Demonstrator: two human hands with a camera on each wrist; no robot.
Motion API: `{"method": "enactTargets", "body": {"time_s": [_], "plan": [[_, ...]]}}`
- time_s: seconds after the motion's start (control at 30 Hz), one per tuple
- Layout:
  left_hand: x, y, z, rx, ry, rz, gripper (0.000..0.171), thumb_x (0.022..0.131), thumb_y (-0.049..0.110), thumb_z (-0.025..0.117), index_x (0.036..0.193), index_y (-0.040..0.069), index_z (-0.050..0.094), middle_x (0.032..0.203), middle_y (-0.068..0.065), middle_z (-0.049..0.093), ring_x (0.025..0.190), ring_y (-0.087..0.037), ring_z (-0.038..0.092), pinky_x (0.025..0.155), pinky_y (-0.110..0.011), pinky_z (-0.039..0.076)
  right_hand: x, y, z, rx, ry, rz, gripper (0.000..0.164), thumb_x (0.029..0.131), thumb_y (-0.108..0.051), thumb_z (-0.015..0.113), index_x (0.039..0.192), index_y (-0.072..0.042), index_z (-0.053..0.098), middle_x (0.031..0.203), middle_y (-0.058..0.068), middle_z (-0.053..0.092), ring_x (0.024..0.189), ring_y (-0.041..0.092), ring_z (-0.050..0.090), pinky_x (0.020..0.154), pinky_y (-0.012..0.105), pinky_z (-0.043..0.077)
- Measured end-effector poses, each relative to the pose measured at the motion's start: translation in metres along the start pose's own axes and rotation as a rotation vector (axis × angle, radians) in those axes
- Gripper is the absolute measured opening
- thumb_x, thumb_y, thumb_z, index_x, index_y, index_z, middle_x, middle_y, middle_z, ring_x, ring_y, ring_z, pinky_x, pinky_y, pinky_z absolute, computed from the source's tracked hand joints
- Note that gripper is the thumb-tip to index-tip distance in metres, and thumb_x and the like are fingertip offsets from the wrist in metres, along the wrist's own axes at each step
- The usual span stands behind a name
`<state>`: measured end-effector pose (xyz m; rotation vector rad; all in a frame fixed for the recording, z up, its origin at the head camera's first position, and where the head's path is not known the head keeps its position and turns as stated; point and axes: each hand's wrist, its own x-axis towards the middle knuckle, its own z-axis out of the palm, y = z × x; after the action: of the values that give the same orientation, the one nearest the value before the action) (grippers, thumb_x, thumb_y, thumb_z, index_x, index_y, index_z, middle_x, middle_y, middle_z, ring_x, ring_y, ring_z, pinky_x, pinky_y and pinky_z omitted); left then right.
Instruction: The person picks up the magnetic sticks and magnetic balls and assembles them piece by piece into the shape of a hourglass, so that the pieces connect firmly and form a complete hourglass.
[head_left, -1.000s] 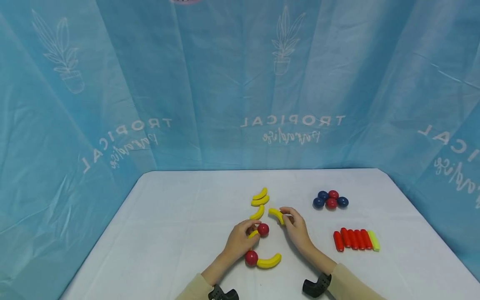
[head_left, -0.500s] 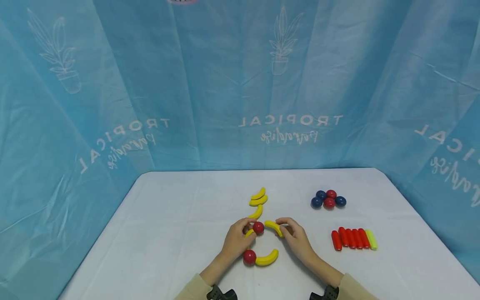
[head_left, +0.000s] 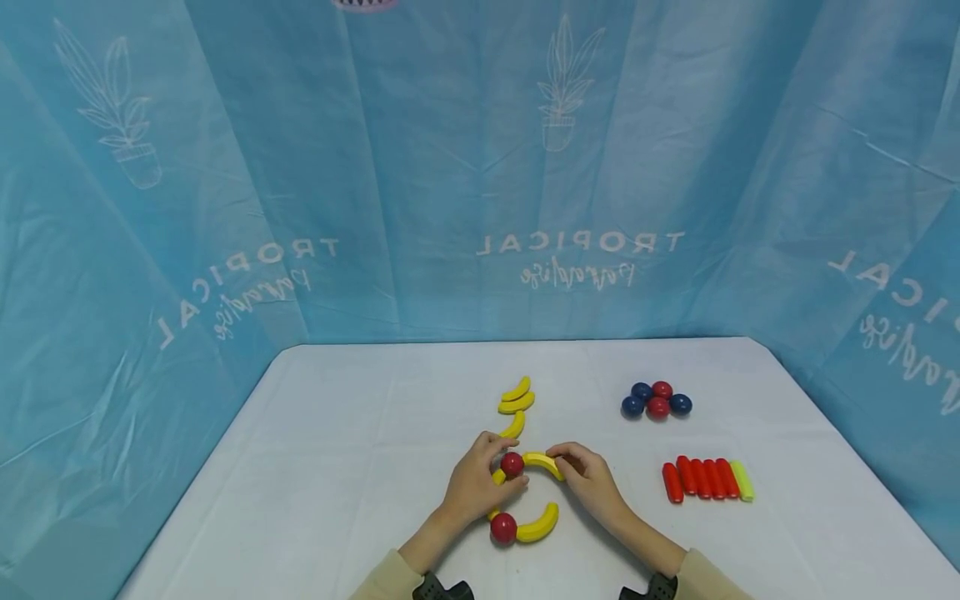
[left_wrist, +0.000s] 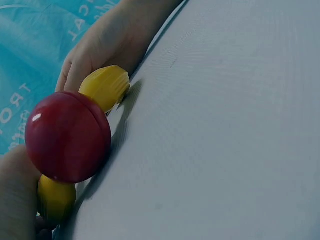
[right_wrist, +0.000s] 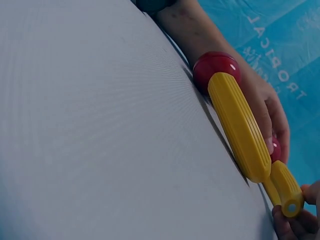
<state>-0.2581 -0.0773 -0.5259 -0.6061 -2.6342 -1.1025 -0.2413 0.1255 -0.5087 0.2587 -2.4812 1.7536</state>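
Note:
My left hand (head_left: 474, 479) grips a red ball (head_left: 512, 464) between thumb and fingers. From that ball a yellow curved rod runs down under the hand, mostly hidden, to a second red ball (head_left: 503, 528). Another yellow curved rod (head_left: 536, 532) extends to the right from this lower ball. My right hand (head_left: 588, 479) pinches the right end of a further yellow curved rod (head_left: 542, 462), whose left end meets the upper ball. In the right wrist view, the held rod (right_wrist: 286, 187) has ridged sides and a pale disc at its end.
Several loose yellow curved rods (head_left: 517, 402) lie beyond my left hand. To the right are a cluster of blue and red balls (head_left: 657, 408) and a row of red rods (head_left: 703, 477) ending in a yellow-green rod (head_left: 742, 481). Blue printed curtains (head_left: 450, 167) hang around the white table (head_left: 337, 417).
My right hand has brought its yellow curved rod down and left until it meets the upper red ball. My left fingers have moved around that ball, which has shifted slightly left.

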Motion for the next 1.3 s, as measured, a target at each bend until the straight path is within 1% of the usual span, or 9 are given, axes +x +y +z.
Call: {"method": "enactTargets", "body": {"time_s": [0.1, 0.23, 0.4, 0.53, 0.7, 0.83, 0.97, 1.07, 1.3], "plan": [[0.000, -0.001, 0.001, 0.019, -0.004, 0.040, 0.045, 0.077, 0.039, 0.076, 0.116, 0.018, 0.065, 0.106, 0.002, 0.057, 0.081, -0.006, 0.049, 0.068, -0.017, 0.044, -0.004, -0.013, -0.002, -0.024, -0.007, 0.000, 0.016, 0.091, 0.004, 0.055, 0.100, 0.001, 0.067, 0.101, 0.015, 0.069, 0.088, 0.013, 0.060, 0.078, 0.014, 0.049], [0.000, 0.000, 0.000, 0.017, -0.028, 0.061, 0.036, 0.082, 0.030, 0.072, 0.115, 0.017, 0.065, 0.110, 0.001, 0.060, 0.096, -0.011, 0.055, 0.083, -0.024, 0.050, -0.005, -0.020, -0.005, -0.047, -0.014, 0.003, 0.015, 0.090, 0.003, 0.057, 0.101, 0.002, 0.066, 0.101, 0.016, 0.069, 0.085, 0.013, 0.060, 0.076, 0.015, 0.050], [0.000, 0.001, -0.002, -0.018, -0.074, 0.041, 0.035, 0.085, 0.022, 0.068, 0.119, 0.017, 0.062, 0.118, -0.001, 0.063, 0.103, -0.015, 0.057, 0.088, -0.030, 0.051, 0.006, 0.000, -0.011, -0.080, 0.033, -0.050, 0.016, 0.090, 0.000, 0.059, 0.104, 0.000, 0.066, 0.100, 0.012, 0.069, 0.086, 0.016, 0.061, 0.075, 0.017, 0.050], [-0.001, 0.002, -0.003, -0.058, -0.101, 0.028, 0.036, 0.086, 0.019, 0.067, 0.122, 0.016, 0.061, 0.123, -0.003, 0.063, 0.109, -0.018, 0.059, 0.094, -0.035, 0.050, 0.020, 0.014, -0.031, -0.156, 0.130, -0.146, 0.017, 0.089, -0.002, 0.061, 0.105, -0.004, 0.067, 0.100, 0.007, 0.069, 0.088, 0.012, 0.060, 0.076, 0.017, 0.050], [0.000, 0.002, -0.002, -0.107, -0.099, 0.070, 0.035, 0.086, 0.012, 0.065, 0.121, 0.014, 0.063, 0.123, -0.002, 0.064, 0.117, -0.021, 0.058, 0.101, -0.039, 0.046, 0.037, 0.015, -0.070, -0.217, 0.342, -0.223, 0.017, 0.088, 0.001, 0.060, 0.103, 0.002, 0.066, 0.097, 0.013, 0.068, 0.084, 0.007, 0.056, 0.073, 0.007, 0.044], [0.000, 0.001, -0.002, -0.127, -0.100, 0.081, 0.032, 0.087, 0.010, 0.064, 0.118, 0.015, 0.064, 0.119, 0.000, 0.065, 0.115, -0.018, 0.058, 0.101, -0.037, 0.047, 0.046, 0.019, -0.101, -0.245, 0.481, -0.137, 0.019, 0.089, 0.000, 0.059, 0.106, 0.003, 0.065, 0.103, 0.017, 0.066, 0.086, 0.009, 0.055, 0.073, 0.003, 0.040], [0.000, -0.001, -0.001, -0.127, -0.100, 0.068, 0.029, 0.086, 0.013, 0.066, 0.115, 0.016, 0.064, 0.113, 0.001, 0.065, 0.106, -0.014, 0.059, 0.093, -0.030, 0.050, 0.053, 0.031, -0.126, -0.271, 0.545, -0.011, 0.025, 0.090, 0.000, 0.055, 0.113, 0.005, 0.062, 0.116, 0.024, 0.061, 0.106, 0.032, 0.056, 0.093, 0.030, 0.049], [-0.001, -0.001, 0.000, -0.111, -0.101, 0.055, 0.029, 0.085, 0.016, 0.068, 0.113, 0.016, 0.064, 0.110, 0.002, 0.065, 0.101, -0.012, 0.059, 0.090, -0.028, 0.051, 0.055, 0.039, -0.140, -0.267, 0.541, 0.087, 0.030, 0.092, 0.000, 0.047, 0.120, 0.006, 0.059, 0.126, 0.028, 0.055, 0.120, 0.041, 0.048, 0.102, 0.053, 0.040], [0.001, 0.001, 0.001, -0.070, -0.100, -0.002, 0.027, 0.084, 0.019, 0.069, 0.111, 0.018, 0.065, 0.107, 0.003, 0.066, 0.098, -0.011, 0.058, 0.089, -0.029, 0.052, 0.056, 0.052, -0.153, -0.238, 0.459, 0.254, 0.040, 0.089, 0.000, 0.044, 0.128, 0.007, 0.053, 0.134, 0.029, 0.049, 0.126, 0.042, 0.041, 0.105, 0.055, 0.037]]}}
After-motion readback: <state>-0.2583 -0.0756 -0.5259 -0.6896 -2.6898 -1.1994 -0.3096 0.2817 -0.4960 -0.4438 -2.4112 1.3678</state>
